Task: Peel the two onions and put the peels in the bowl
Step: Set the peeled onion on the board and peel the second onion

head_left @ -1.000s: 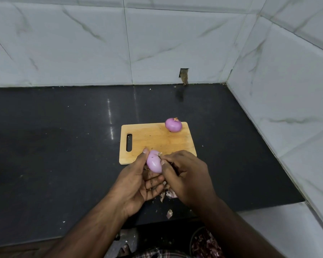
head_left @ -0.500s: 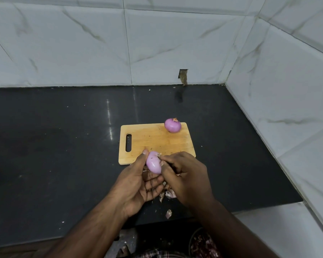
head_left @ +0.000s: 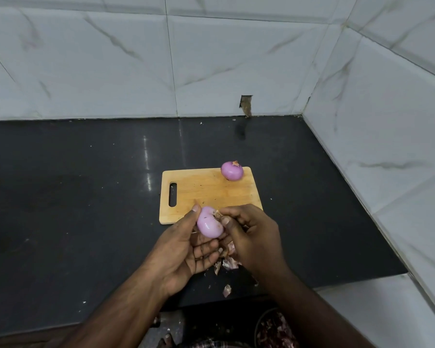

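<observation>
The bowl (head_left: 276,331), below the counter (head_left: 86,197) edge, holds purple peels. The left hand (head_left: 183,249) cradles a peeled onion (head_left: 209,225); the right hand (head_left: 251,237) pinches its root end. A second onion (head_left: 232,171) sits on the cutting board (head_left: 206,194).

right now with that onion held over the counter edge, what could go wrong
1. The left hand cradles the smooth peeled onion while the right hand picks at its root end; it may slip out of that grip.
2. Loose peels lie on the black counter near its front edge, and the bowl sits below; scraps may fall past it.
3. The other onion rests at the cutting board rim and could roll off.
</observation>
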